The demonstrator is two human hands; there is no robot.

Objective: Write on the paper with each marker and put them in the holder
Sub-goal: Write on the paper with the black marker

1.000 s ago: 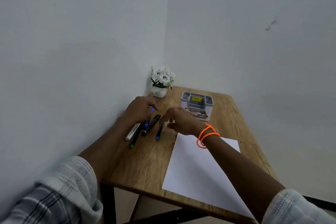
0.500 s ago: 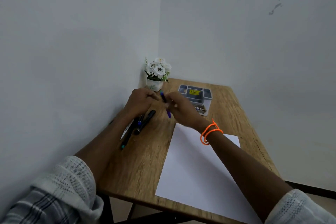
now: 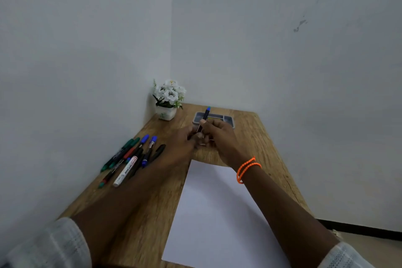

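we see a dark marker (image 3: pixel 204 118) with a blue end pointing up, gripped in the right hand (image 3: pixel 219 137) above the desk (image 3: pixel 256 137), just in front of the grey holder (image 3: pixel 228 119). the left hand (image 3: pixel 181 144) meets it at the marker's lower end; its grip is blurred, we cannot tell. more markers (image 3: pixel 130 159) lie to the left, white paper (image 3: pixel 217 213) nearer us.

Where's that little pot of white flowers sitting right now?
In the head view, the flower pot stands at the table's far left corner against the wall, left of the grey holder.
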